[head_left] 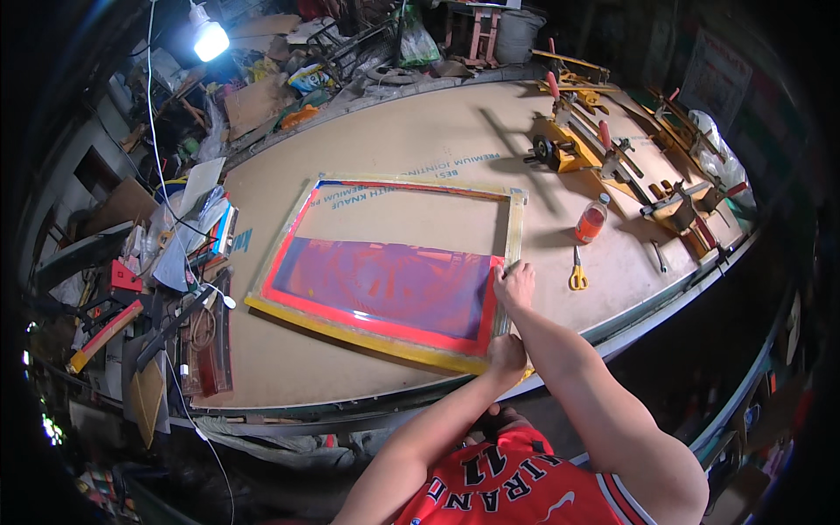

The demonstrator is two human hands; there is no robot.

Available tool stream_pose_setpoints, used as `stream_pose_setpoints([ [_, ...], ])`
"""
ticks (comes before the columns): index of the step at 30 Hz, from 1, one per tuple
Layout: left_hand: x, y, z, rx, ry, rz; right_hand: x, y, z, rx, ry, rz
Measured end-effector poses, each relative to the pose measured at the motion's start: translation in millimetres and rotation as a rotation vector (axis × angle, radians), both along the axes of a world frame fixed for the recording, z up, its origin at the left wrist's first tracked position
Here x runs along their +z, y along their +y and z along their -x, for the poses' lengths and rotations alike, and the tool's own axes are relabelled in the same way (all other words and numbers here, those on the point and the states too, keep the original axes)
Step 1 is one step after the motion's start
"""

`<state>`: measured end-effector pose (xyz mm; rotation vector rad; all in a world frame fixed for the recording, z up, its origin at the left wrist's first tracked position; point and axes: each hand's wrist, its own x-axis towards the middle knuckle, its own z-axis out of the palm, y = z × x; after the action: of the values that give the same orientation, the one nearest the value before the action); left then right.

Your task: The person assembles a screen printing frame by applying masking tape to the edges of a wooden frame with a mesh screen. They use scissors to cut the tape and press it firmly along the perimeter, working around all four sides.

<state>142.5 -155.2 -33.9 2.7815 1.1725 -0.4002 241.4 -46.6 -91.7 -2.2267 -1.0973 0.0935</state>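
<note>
A rectangular screen-printing frame [376,355] with pale wooden rails lies on the large board-topped table [350,157]. Purple mesh [376,280] with a red border spans its near part; the far part has no mesh, and the tabletop shows through. My left hand [507,353] is closed in a fist on the frame's near right corner. Just beyond it, my right hand [516,284] grips the right rail, close to where the mesh's far edge ends. The fingertips of both hands are partly hidden.
Yellow-handled scissors [578,277] and a bottle of red liquid [592,219] lie right of the frame. Clamp-like metal fixtures [604,149] line the right side. Clutter fills the left, with a white cord [162,175] hanging from the lit bulb [210,40].
</note>
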Motion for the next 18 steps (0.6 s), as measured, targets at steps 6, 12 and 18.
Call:
stream_pose_setpoints([
  [6, 3.4, 4.5, 19.0, 0.148, -0.291, 0.072, 10.8, 1.2, 1.7, 0.005, 0.022, 0.01],
  [12, 6.8, -3.6, 41.7, 0.25, -0.463, 0.191, 13.0, 1.2, 3.6, 0.0, 0.023, 0.013],
  [18, 6.8, -27.1, 69.5, 0.253, -0.477, 0.168, 11.5, -0.7, 0.6, 0.003, 0.037, 0.027],
])
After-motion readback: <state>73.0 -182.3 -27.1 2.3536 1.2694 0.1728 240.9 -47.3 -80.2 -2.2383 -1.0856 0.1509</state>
